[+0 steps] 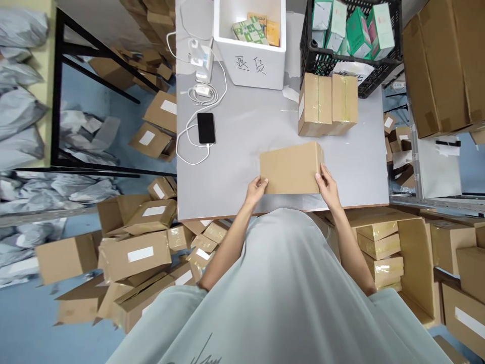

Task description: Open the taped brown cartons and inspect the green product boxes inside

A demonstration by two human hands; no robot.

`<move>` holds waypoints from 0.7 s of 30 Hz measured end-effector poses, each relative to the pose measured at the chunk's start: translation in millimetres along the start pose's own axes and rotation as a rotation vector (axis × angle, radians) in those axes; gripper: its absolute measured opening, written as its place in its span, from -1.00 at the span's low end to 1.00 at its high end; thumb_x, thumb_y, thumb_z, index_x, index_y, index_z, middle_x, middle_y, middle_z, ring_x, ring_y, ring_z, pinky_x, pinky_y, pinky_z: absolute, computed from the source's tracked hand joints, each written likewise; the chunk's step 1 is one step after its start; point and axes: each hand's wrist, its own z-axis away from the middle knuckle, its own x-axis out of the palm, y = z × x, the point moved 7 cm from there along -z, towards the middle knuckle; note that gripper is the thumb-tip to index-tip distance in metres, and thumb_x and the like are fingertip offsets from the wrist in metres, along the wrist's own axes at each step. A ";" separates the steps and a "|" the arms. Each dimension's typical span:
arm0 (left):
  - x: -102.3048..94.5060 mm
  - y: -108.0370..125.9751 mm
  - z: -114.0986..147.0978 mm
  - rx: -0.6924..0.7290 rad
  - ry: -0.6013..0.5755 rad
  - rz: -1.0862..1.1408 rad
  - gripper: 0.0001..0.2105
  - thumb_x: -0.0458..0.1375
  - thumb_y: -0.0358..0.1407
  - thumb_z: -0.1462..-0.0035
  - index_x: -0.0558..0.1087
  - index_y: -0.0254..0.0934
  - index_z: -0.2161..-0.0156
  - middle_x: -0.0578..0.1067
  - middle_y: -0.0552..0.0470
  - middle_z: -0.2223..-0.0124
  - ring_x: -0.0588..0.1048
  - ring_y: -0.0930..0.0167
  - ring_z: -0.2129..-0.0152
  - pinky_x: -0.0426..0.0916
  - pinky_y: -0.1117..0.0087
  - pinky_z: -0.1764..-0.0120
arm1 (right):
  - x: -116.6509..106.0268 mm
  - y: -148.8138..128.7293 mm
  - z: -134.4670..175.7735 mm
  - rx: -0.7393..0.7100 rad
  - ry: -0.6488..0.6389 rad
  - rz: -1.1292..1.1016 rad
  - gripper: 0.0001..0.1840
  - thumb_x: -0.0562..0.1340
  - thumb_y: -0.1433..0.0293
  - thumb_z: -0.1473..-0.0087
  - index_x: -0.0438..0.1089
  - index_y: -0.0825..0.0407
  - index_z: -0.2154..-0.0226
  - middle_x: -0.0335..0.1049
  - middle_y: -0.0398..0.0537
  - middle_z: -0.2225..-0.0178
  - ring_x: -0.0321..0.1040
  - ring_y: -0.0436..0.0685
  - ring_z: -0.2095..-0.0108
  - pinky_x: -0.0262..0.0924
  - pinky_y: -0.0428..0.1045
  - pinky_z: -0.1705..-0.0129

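A plain brown cardboard box (290, 169) is held between my two hands near the front edge of the grey table (235, 121). My left hand (256, 190) grips its lower left corner, thumb on the near face. On the other side my right hand (326, 186) holds the right end, its thumb at the lower right corner. The fingers behind the box are partly hidden. Just beyond it, two taped cardboard boxes (315, 105) stand side by side.
A white foam bin (250, 65) with small packets and a black crate (369, 81) of green boxes stand at the back. A phone (206, 128) with a white cable lies left. Cardboard boxes (138, 253) crowd the floor at left; a large open carton (415, 268) is at right.
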 end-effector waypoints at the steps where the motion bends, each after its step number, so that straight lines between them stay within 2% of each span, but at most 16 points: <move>1: -15.0 1.2 2.4 0.011 0.037 -0.004 -0.55 0.30 -0.05 -0.24 0.58 -0.30 -0.11 0.67 -0.33 -0.25 0.66 0.10 -0.19 0.52 0.00 -0.31 | 9.0 0.7 0.0 0.009 -0.025 -0.019 0.04 0.27 -0.38 -0.26 0.36 -0.14 -0.53 0.17 -0.03 -0.61 -0.02 0.35 -0.66 -0.18 0.35 -0.70; 5: -76.4 6.4 15.4 0.068 0.190 -0.073 -0.54 0.27 -0.10 -0.24 0.60 -0.31 -0.15 0.69 -0.27 -0.21 0.67 0.10 -0.14 0.56 0.04 -0.24 | 55.6 7.7 -2.1 0.056 -0.166 -0.131 0.11 0.28 -0.41 -0.21 0.33 -0.11 -0.55 0.17 -0.01 -0.61 0.00 0.34 -0.65 -0.10 0.33 -0.69; 9: -114.6 1.6 24.1 0.042 0.291 -0.148 -0.54 0.26 -0.15 -0.22 0.61 -0.28 -0.17 0.70 -0.23 -0.21 0.66 0.10 -0.12 0.58 0.06 -0.20 | 103.7 16.3 -5.4 0.072 -0.303 -0.241 0.18 0.34 -0.40 -0.15 0.33 -0.02 -0.54 0.21 0.07 -0.59 0.10 0.34 -0.62 0.00 0.29 -0.66; 11: -122.9 -2.1 24.5 0.038 0.302 -0.145 -0.52 0.29 -0.14 -0.21 0.60 -0.28 -0.19 0.67 -0.24 -0.25 0.66 0.11 -0.13 0.57 0.07 -0.20 | 120.2 22.1 -6.8 0.084 -0.351 -0.250 0.19 0.33 -0.41 -0.14 0.35 0.00 -0.52 0.29 0.10 -0.56 0.23 0.34 -0.57 0.05 0.28 -0.63; 14: -127.4 -6.6 22.1 0.050 0.290 -0.120 -0.46 0.34 -0.09 -0.19 0.58 -0.31 -0.21 0.63 -0.29 -0.30 0.66 0.12 -0.11 0.56 0.07 -0.21 | 131.0 32.0 -8.3 0.121 -0.386 -0.219 0.21 0.31 -0.45 -0.11 0.38 0.02 -0.49 0.40 0.14 -0.49 0.39 0.35 -0.46 0.16 0.28 -0.58; 18: -132.3 -12.9 17.2 0.050 0.305 -0.087 -0.48 0.33 0.00 -0.23 0.59 -0.29 -0.17 0.63 -0.30 -0.30 0.64 0.14 -0.15 0.53 0.09 -0.24 | 126.5 38.1 -8.8 0.141 -0.382 -0.219 0.12 0.34 -0.40 -0.13 0.44 0.01 -0.45 0.43 0.15 -0.47 0.43 0.36 -0.43 0.19 0.30 -0.55; 21: -138.0 -23.5 9.6 0.001 0.309 -0.039 -0.46 0.18 0.14 -0.33 0.58 -0.25 -0.15 0.64 -0.28 -0.28 0.62 0.17 -0.19 0.53 0.12 -0.24 | 119.3 39.7 -7.1 0.146 -0.400 -0.241 0.09 0.35 -0.37 -0.16 0.43 0.00 -0.45 0.41 0.16 -0.48 0.42 0.36 -0.44 0.20 0.33 -0.55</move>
